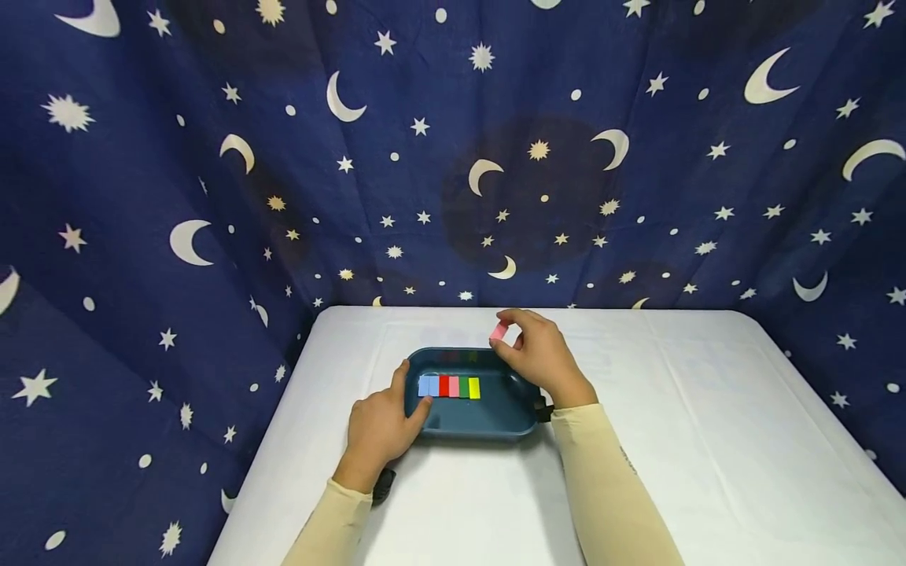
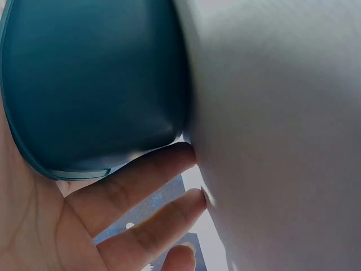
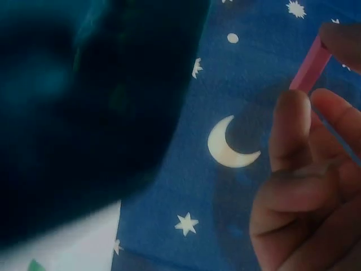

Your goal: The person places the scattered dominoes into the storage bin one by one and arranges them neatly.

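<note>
A dark blue-green tray [image 1: 506, 407] with rounded corners stands on the table. Inside it, side by side, runs a row of small flat blocks: two light blue [image 1: 429, 386], then red [image 1: 443, 386], pink [image 1: 454, 387], green [image 1: 463, 387] and yellow [image 1: 474, 388]. My left hand [image 1: 382, 420] grips the tray's left end, thumb over the near rim and fingers along the outer wall. Above the far right part of the rim, my right hand [image 1: 541, 354] pinches another pink block [image 3: 311, 65] between thumb and fingertip, apart from the tray.
The tray stands on a white-covered table [image 1: 708, 440]. Behind and to the left hangs a dark blue curtain [image 1: 425, 189] with moons and stars. Black wrist devices [image 1: 383, 486] show at both wrists. A small green patch [image 3: 35, 265], unclear, appears in the right wrist view.
</note>
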Demonstrator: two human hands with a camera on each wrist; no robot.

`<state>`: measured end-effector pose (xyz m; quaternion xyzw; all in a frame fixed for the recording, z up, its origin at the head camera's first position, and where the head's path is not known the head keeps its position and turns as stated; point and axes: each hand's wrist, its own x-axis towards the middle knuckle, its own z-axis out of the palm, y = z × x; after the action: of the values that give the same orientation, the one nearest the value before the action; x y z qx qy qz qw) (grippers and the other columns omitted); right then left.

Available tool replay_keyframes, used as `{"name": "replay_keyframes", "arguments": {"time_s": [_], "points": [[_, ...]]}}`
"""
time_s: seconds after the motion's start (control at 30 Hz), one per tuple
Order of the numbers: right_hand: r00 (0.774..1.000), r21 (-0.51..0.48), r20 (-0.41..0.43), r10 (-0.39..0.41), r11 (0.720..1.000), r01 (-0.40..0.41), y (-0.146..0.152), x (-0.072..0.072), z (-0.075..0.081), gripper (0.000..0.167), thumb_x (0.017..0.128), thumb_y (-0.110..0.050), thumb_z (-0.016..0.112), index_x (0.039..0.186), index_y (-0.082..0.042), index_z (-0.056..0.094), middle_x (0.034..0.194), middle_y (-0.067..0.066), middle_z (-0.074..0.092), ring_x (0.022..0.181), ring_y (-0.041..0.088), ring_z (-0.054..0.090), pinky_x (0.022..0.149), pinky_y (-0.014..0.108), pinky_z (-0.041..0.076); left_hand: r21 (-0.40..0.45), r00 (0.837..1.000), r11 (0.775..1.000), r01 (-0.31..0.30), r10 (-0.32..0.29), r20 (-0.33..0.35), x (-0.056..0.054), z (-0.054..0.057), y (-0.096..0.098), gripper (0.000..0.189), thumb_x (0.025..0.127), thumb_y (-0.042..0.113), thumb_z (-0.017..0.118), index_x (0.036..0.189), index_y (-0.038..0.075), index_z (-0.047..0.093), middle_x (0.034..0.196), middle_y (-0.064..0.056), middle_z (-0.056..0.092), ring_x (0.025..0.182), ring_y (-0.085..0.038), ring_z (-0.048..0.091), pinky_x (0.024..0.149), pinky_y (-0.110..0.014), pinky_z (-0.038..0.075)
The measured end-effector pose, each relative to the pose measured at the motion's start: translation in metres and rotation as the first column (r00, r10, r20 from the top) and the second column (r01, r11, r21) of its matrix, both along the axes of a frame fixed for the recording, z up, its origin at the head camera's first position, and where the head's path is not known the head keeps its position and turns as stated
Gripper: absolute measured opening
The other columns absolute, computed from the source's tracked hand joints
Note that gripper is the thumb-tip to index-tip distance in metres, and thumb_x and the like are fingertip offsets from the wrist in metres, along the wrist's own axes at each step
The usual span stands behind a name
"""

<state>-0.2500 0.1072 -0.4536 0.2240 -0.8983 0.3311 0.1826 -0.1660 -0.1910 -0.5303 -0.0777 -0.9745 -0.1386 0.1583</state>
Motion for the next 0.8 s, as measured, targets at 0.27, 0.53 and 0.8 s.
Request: {"name": "replay_keyframes", "arguments": {"time_s": [0.27,0.53,0.8], "points": [[0.997,0.004,0.074,0.018,1.0,-0.018,-0.015,0.0,-0.014,0.048,0.089,-0.03,0.086,0.132,-0.016,0.071,0.114,-0.002,0.073,0.067,0.012,0.058,0.067,0.035,0.05,0.002,1.0,1.0,-0.002,0.002,0.014,0.004,-0.003,0.002,0.084,0.098,0.066,0.057,0.159,0.009,0.044,0.063,-0.001,0.06,0.053,-0.02,0.058,0.05,-0.041,0.043],[0.982,0.009,0.168,0.09,0.996,-0.093,-0.024,0.001,-0.017,0.056,0.08,-0.028,0.093,0.131,-0.022,0.071,0.111,-0.007,0.076,0.064,0.012,0.058,0.061,0.033,0.05,0.002,1.0,1.0,-0.001,0.001,0.004,0.004,-0.001,0.001,0.083,0.098,0.064,0.059,0.158,0.009,0.045,0.066,-0.004,0.065,0.055,-0.023,0.061,0.052,-0.043,0.045],[0.934,0.099,0.314,0.17,0.973,-0.21,-0.033,0.002,-0.016,0.054,0.079,-0.019,0.092,0.129,-0.013,0.073,0.111,-0.003,0.076,0.085,0.018,0.067,0.08,0.039,0.055,-0.004,1.0,1.0,-0.012,0.012,0.005,0.0,-0.001,-0.001,0.084,0.098,0.066,0.056,0.159,0.01,0.044,0.074,-0.007,0.07,0.061,-0.026,0.066,0.057,-0.046,0.048]]}}
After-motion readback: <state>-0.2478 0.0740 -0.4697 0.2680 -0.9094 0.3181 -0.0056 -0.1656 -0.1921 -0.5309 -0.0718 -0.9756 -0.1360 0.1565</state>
